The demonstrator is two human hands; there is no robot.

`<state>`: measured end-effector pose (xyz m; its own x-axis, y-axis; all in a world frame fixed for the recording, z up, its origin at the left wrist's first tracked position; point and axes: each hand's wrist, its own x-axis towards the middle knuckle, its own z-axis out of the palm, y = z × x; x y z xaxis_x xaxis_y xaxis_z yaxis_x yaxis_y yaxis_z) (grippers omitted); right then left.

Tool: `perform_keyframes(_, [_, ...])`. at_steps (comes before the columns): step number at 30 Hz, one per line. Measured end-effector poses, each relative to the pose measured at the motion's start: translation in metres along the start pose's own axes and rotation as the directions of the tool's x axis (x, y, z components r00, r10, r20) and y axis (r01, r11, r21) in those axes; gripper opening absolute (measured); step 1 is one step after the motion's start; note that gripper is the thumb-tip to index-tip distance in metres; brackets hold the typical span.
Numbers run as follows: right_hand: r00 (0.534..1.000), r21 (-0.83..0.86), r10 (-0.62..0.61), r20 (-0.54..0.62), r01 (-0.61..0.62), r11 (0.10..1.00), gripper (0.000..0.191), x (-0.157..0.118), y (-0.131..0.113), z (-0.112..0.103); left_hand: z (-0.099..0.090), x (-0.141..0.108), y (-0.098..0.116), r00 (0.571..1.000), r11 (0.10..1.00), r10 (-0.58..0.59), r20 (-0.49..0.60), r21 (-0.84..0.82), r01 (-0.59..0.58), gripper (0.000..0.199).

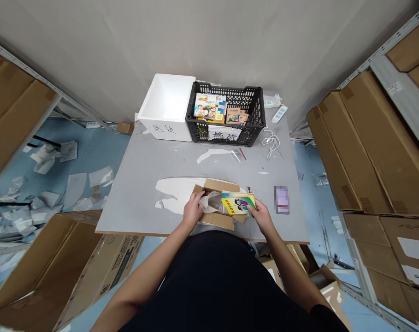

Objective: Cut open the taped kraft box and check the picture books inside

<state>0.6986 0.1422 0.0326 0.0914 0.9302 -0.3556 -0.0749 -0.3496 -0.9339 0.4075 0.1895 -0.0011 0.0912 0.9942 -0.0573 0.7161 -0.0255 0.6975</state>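
The person's right hand (261, 217) grasps the lower right corner of a yellow-green picture book (238, 203), with the fingers closed around its edge. The book sits tilted over an open cardboard box (220, 186), near the middle of the near table edge. The left hand (193, 208) lies at the box's 9 o'clock side, its fingers (198, 197) bent over crumpled white wrapping paper (212, 202); whether they grip the paper or only rest on it cannot be told.

On the grey table (136, 193), a black plastic crate (198, 131) stands at 12 o'clock, holding books (209, 107), with a white foam box (166, 108) touching it at 11 o'clock. A white cable (271, 143) lies at 1 o'clock, and a blurred phone (281, 199) lies at 3 o'clock. Cardboard cartons (364, 138) fill shelves at 3 o'clock.
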Motion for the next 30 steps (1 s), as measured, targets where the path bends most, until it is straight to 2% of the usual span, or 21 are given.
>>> perform_keyframes(4, [1.0, 0.097, 0.017, 0.002, -0.017, 0.995, 0.048, -0.004, -0.001, 0.013, -0.012, -0.003, 0.02, 0.994, 0.987, 0.057, -0.09, -0.148, -0.07, 0.043])
perform_keyframes(7, [0.999, 0.109, 0.032, -0.001, -0.032, 0.994, 0.052, -0.005, 0.002, 0.026, -0.016, -0.006, 0.033, 0.997, 0.96, 0.031, -0.072, -0.275, -0.05, 0.035])
perform_keyframes(10, [0.998, 0.109, 0.044, -0.043, -0.039, 0.993, 0.054, -0.006, 0.008, 0.04, -0.013, -0.007, 0.04, 0.992, 0.9, -0.076, 0.1, -0.421, 0.111, 0.038])
perform_keyframes(13, [0.996, 0.085, 0.039, -0.08, -0.032, 0.996, 0.057, -0.005, 0.014, 0.054, -0.005, -0.005, 0.041, 0.929, 0.761, -0.082, 0.361, -0.579, 0.292, 0.052])
perform_keyframes(15, [0.995, 0.059, 0.008, -0.103, -0.002, 0.998, 0.059, -0.002, 0.017, 0.061, -0.001, -0.003, 0.039, 0.886, 0.69, -0.05, 0.462, -0.625, 0.365, 0.053])
perform_keyframes(17, [0.995, 0.023, -0.001, -0.099, 0.004, 1.0, 0.058, 0.002, 0.02, 0.064, 0.0, -0.001, 0.036, 0.889, 0.689, -0.077, 0.451, -0.621, 0.375, 0.052])
perform_keyframes(20, [0.996, -0.074, 0.063, -0.062, -0.068, 0.995, 0.047, 0.01, 0.025, 0.062, 0.0, 0.005, 0.031, 0.91, 0.753, -0.154, 0.386, -0.551, 0.361, 0.049])
perform_keyframes(23, [0.993, -0.156, 0.08, -0.086, -0.092, 0.983, 0.042, 0.018, 0.026, 0.057, 0.001, 0.014, 0.03, 0.894, 0.748, -0.181, 0.41, -0.532, 0.396, 0.044])
perform_keyframes(27, [0.993, -0.159, 0.049, -0.112, -0.067, 0.985, 0.042, 0.031, 0.023, 0.055, 0.004, 0.03, 0.031, 0.89, 0.707, -0.17, 0.422, -0.577, 0.409, 0.038])
perform_keyframes(30, [0.991, -0.137, 0.085, -0.108, -0.1, 0.986, 0.042, 0.039, 0.023, 0.056, 0.008, 0.041, 0.027, 0.911, 0.771, -0.172, 0.374, -0.525, 0.361, 0.035])
